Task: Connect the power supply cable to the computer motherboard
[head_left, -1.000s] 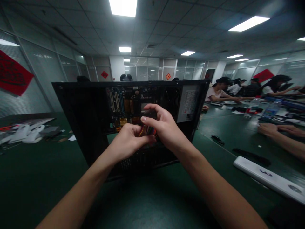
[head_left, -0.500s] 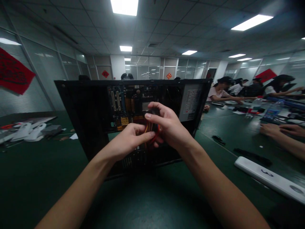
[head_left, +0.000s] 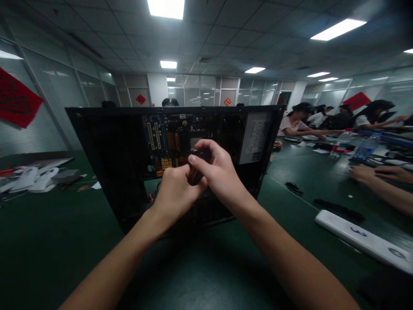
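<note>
An open black computer case (head_left: 106,159) stands on the green table in front of me. Inside it show a motherboard (head_left: 200,125) with pale slots, a round fan (head_left: 232,131) and a silver power supply (head_left: 257,137) at the upper right. My right hand (head_left: 217,165) pinches a bundle of cables (head_left: 194,174) between thumb and fingers, before the board. My left hand (head_left: 177,187) is closed round the same cables from the left, its fingertips mostly hidden. What connector ends the bundle, if any, is covered by my fingers.
A white bar marked 3 (head_left: 361,237) lies at right, near black straps (head_left: 338,209). Another person's hands (head_left: 368,174) rest on the table there, beside plastic bottles (head_left: 342,142). White parts (head_left: 35,178) and a grey box (head_left: 66,176) sit at left.
My left hand has turned over and closed further round the cables, hiding the red and yellow wires seen before. My right hand keeps its pinch, slightly further left. The view has shifted a little.
</note>
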`<state>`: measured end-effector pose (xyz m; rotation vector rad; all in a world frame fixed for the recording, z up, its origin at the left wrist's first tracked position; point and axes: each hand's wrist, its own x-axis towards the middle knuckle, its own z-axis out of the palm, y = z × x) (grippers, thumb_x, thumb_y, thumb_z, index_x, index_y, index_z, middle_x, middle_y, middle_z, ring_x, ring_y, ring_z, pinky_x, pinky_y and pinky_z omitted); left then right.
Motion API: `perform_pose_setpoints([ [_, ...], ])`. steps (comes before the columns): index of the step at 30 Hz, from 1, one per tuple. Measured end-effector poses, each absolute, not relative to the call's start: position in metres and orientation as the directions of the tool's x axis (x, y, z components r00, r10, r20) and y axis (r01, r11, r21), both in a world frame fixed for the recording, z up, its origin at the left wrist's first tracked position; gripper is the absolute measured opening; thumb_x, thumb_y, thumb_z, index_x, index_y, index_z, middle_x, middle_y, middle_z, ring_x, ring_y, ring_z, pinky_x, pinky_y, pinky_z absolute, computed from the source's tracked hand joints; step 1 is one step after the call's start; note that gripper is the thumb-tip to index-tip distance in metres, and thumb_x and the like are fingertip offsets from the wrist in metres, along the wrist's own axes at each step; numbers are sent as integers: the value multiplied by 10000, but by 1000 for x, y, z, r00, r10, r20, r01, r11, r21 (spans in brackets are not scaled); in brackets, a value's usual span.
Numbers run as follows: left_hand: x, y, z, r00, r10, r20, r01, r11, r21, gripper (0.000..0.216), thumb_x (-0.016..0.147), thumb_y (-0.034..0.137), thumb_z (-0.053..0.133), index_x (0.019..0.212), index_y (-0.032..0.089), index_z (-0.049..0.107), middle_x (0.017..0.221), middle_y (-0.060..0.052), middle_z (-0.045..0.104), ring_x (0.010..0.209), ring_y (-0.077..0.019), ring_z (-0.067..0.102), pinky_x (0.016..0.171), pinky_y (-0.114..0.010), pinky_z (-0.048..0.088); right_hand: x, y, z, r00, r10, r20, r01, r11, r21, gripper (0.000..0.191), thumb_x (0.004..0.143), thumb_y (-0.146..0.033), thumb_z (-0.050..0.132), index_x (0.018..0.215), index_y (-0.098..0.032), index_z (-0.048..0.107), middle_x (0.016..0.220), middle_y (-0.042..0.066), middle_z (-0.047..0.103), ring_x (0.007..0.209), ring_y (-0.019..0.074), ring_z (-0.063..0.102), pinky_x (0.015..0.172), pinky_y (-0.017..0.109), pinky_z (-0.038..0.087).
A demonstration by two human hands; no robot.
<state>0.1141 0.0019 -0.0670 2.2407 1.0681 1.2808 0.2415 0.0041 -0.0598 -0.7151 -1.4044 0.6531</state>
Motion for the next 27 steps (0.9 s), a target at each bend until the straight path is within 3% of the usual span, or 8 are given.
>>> perform_pose_setpoints([
  [2, 111, 6, -64, 496, 781, 380, 309, -568, 763, 240, 809, 328, 647, 657, 153, 580, 616, 1, 609, 565, -116, 538, 536, -241, 375, 245, 4, -58, 28, 822, 568, -70, 569, -819, 304, 765, -302, 695, 1007, -203, 541, 830, -3, 568, 668, 135, 560, 562, 265, 472],
  [4, 106, 9, -63, 658, 715, 236, 186, -458, 869, 304, 862, 426, 612, 744, 145, 617, 669, -21, 643, 613, -129, 576, 591, -249, 439, 248, 4, -56, -37, 867, 496, -155, 486, -860, 360, 761, -322, 713, 1047, -219, 520, 762, -26, 548, 560, 118, 532, 463, 244, 427],
  [9, 106, 9, -68, 654, 689, 314, -56, -369, 928, 456, 960, 567, 406, 829, 161, 568, 720, -24, 611, 658, -136, 572, 641, -264, 468, 254, 3, -52, -85, 881, 465, -213, 440, -872, 428, 746, -364, 757, 1064, -242, 498, 720, -45, 534, 448, 102, 509, 361, 233, 407],
  [12, 111, 4, -69, 572, 727, 379, 3, -464, 886, 381, 984, 487, 411, 844, 164, 556, 714, -10, 613, 634, -130, 575, 621, -252, 459, 255, 2, -52, -120, 878, 464, -202, 436, -877, 423, 760, -377, 745, 1071, -255, 485, 711, -51, 533, 414, 106, 516, 336, 239, 422],
  [16, 111, 1, -66, 550, 742, 383, 166, -547, 821, 418, 1004, 410, 374, 725, 159, 558, 666, -11, 609, 623, -129, 569, 633, -256, 440, 253, -3, -53, -177, 866, 468, -116, 454, -883, 333, 829, -367, 680, 1075, -259, 482, 722, -42, 540, 415, 110, 510, 339, 253, 440],
  [21, 101, 4, -63, 603, 729, 323, 226, -545, 808, 480, 1006, 415, 349, 715, 151, 625, 711, -36, 662, 693, -156, 599, 721, -281, 453, 254, -1, -53, -164, 808, 566, 76, 582, -810, 192, 931, -367, 563, 1075, -242, 555, 838, 10, 577, 622, 136, 573, 459, 248, 477],
  [24, 98, 3, -59, 629, 719, 296, 230, -536, 812, 468, 1001, 370, 339, 718, 151, 640, 718, -42, 682, 714, -168, 616, 752, -289, 461, 258, -1, -53, -196, 791, 579, 103, 604, -791, 227, 947, -413, 544, 1086, -237, 579, 898, 27, 592, 726, 157, 594, 521, 252, 490],
  [27, 98, 0, -56, 638, 714, 288, 247, -544, 802, 423, 977, 281, 351, 691, 160, 638, 721, -34, 687, 727, -167, 622, 761, -278, 460, 261, -3, -53, -282, 787, 548, 94, 591, -801, 305, 897, -382, 623, 1160, -252, 541, 918, 24, 594, 683, 160, 592, 532, 280, 494],
])
